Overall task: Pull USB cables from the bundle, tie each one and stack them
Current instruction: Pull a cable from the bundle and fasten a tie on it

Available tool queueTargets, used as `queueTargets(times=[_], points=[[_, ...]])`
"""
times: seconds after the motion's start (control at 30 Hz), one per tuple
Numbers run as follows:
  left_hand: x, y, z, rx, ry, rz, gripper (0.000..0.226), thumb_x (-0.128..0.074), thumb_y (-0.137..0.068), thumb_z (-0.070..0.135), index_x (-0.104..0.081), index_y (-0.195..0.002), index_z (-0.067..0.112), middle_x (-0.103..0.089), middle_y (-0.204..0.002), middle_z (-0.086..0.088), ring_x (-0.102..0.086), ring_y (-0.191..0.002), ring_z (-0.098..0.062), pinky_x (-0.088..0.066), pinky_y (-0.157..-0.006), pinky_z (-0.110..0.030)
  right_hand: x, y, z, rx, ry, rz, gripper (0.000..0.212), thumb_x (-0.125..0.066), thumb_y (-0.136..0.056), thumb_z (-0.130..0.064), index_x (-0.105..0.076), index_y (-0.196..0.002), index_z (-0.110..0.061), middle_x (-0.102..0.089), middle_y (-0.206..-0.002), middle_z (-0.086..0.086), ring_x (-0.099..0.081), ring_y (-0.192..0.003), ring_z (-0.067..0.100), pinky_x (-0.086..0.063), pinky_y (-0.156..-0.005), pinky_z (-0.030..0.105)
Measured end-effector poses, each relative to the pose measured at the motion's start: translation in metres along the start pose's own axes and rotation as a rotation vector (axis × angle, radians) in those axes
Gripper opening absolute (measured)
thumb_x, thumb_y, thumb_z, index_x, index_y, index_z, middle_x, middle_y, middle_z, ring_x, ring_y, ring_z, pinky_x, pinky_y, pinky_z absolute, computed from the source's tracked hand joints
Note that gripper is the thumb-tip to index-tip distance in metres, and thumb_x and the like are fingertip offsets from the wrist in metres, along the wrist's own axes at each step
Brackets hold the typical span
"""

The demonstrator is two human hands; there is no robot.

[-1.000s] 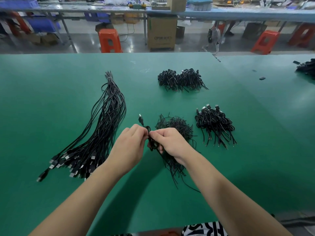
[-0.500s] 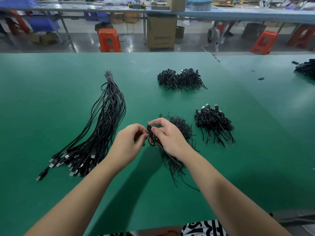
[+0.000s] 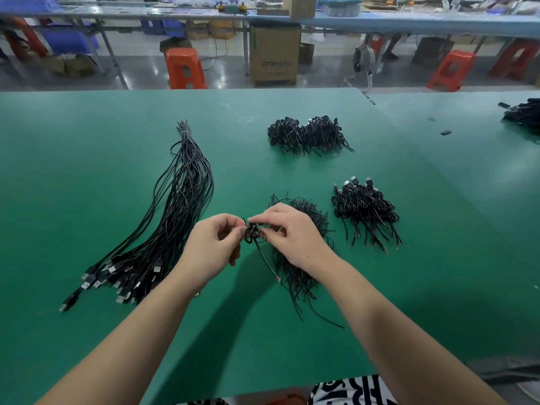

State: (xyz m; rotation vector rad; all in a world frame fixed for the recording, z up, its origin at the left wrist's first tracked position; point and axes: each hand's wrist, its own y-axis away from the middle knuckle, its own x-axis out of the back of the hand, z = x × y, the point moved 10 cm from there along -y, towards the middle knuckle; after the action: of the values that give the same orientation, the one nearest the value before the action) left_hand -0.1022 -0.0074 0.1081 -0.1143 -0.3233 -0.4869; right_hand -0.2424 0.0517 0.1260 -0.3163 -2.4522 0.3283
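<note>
While both of my hands meet above the green surface (image 3: 87, 176), they work one coiled USB cable (image 3: 252, 232) between them. My left hand (image 3: 211, 249) has its fingers curled in and pinches the left side of the small coil; my right hand (image 3: 295, 238) pinches the coil's top with thumb and forefinger. A loose tail of that cable hangs down from the coil toward me, ending in a reddish tip. Directly behind and under my right hand lies a heap of thin black tie wires (image 3: 298, 276), strands trailing toward me. To my left the long bundle of untied cables (image 3: 175, 217) stretches across the surface, bound at its far end, with the USB plugs fanned out at the near end. On the right, just beside the heap, sits a stack of tied cables (image 3: 365, 209) with plugs pointing away from me. Farther back rests another pile of tied cables (image 3: 306, 134). Beyond the surface's edge I see an orange stool (image 3: 184, 68) and a cardboard box (image 3: 274, 54) on the floor.
</note>
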Motion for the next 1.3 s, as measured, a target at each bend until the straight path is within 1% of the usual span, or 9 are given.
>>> queueTargets(times=[0.1,0.17,0.27,0.37,0.57,0.77,0.93,1.1,1.3], points=[[-0.001,0.000,0.003,-0.017,0.002,-0.012,0.018,-0.060,-0.096,0.006,-0.066,-0.080,0.011,-0.063,-0.053,-0.006,-0.054,-0.044,-0.013,-0.041,-0.046,-0.018,0.000,0.000,0.002,-0.020,-0.037,0.032,0.017,-0.070,-0.093,-0.015,-0.078,-0.108,-0.015,-0.066,-0.104,-0.010,-0.061,-0.091,0.000,-0.045,-0.080,0.013],[-0.001,0.002,0.006,-0.058,-0.092,0.005,0.017,-0.061,-0.096,0.010,-0.065,-0.080,0.016,-0.068,-0.058,-0.006,-0.056,-0.048,-0.011,-0.041,-0.049,-0.020,-0.005,0.001,0.013,-0.129,-0.124,0.015,0.016,-0.068,-0.095,-0.023,-0.078,-0.107,-0.020,-0.071,-0.094,-0.014,-0.062,-0.074,-0.005,-0.048,-0.070,0.013],[0.002,0.005,0.019,-0.177,-0.206,0.073,0.013,-0.063,-0.095,0.012,-0.063,-0.084,0.019,-0.069,-0.064,0.001,-0.061,-0.054,-0.002,-0.042,-0.053,-0.011,-0.013,0.002,0.025,-0.253,-0.217,-0.006,0.013,-0.064,-0.097,-0.028,-0.075,-0.094,-0.033,-0.073,-0.083,0.006,-0.060,-0.057,0.006,-0.050,-0.061,0.020],[-0.004,0.015,0.042,-0.446,-0.509,0.101,0.004,-0.063,-0.095,0.008,-0.064,-0.093,0.011,-0.068,-0.082,0.001,-0.067,-0.068,-0.019,-0.054,-0.066,-0.033,-0.025,0.005,0.029,-0.376,-0.456,-0.053,0.018,-0.062,-0.099,-0.023,-0.076,-0.088,-0.026,-0.074,-0.084,0.013,-0.063,-0.064,0.010,-0.054,-0.062,0.026],[-0.020,0.034,0.055,-0.765,-0.803,0.078,0.017,-0.054,-0.094,0.010,-0.068,-0.093,0.002,-0.066,-0.085,-0.009,-0.059,-0.055,-0.032,-0.048,-0.045,-0.035,-0.043,0.016,0.041,-0.584,-0.681,-0.179,0.017,-0.062,-0.099,-0.021,-0.073,-0.100,-0.009,-0.076,-0.082,0.011,-0.065,-0.061,0.015,-0.054,-0.067,0.032],[-0.009,0.019,0.037,-0.497,-0.491,0.057,0.007,-0.067,-0.092,0.007,-0.068,-0.099,0.010,-0.063,-0.085,0.006,-0.061,-0.070,-0.013,-0.052,-0.068,-0.031,-0.032,0.014,0.035,-0.512,-0.706,-0.106,0.008,-0.062,-0.099,-0.014,-0.059,-0.105,-0.009,-0.075,-0.081,0.020,-0.061,-0.059,0.023,-0.054,-0.061,0.034],[-0.002,0.007,0.023,-0.287,-0.350,0.044,0.012,-0.071,-0.090,0.012,-0.068,-0.085,0.023,-0.062,-0.073,0.017,-0.058,-0.067,-0.001,-0.042,-0.060,-0.010,-0.017,0.009,0.019,-0.329,-0.297,-0.132,0.009,-0.058,-0.101,-0.022,-0.066,-0.101,-0.022,-0.075,-0.081,0.016,-0.061,-0.060,0.016,-0.049,-0.062,0.023],[-0.001,0.003,0.009,-0.161,-0.241,0.002,0.013,-0.070,-0.091,0.016,-0.066,-0.080,0.022,-0.054,-0.056,0.017,-0.042,-0.050,-0.005,-0.033,-0.050,-0.015,-0.013,0.009,0.002,-0.144,0.081,-0.210,0.024,-0.047,-0.104,-0.019,-0.063,-0.115,-0.032,-0.054,-0.057,-0.032,-0.039,-0.046,0.008,-0.035,-0.048,0.019],[-0.006,-0.002,-0.019,0.054,0.057,-0.109,0.013,-0.067,-0.093,0.008,-0.065,-0.080,0.011,-0.056,-0.053,-0.002,-0.046,-0.048,-0.016,-0.036,-0.048,-0.023,-0.018,0.014,0.002,-0.174,0.012,-0.250,0.039,-0.056,-0.094,-0.005,-0.059,-0.126,-0.028,-0.071,-0.102,-0.010,-0.050,-0.057,0.008,-0.052,-0.072,0.028]])
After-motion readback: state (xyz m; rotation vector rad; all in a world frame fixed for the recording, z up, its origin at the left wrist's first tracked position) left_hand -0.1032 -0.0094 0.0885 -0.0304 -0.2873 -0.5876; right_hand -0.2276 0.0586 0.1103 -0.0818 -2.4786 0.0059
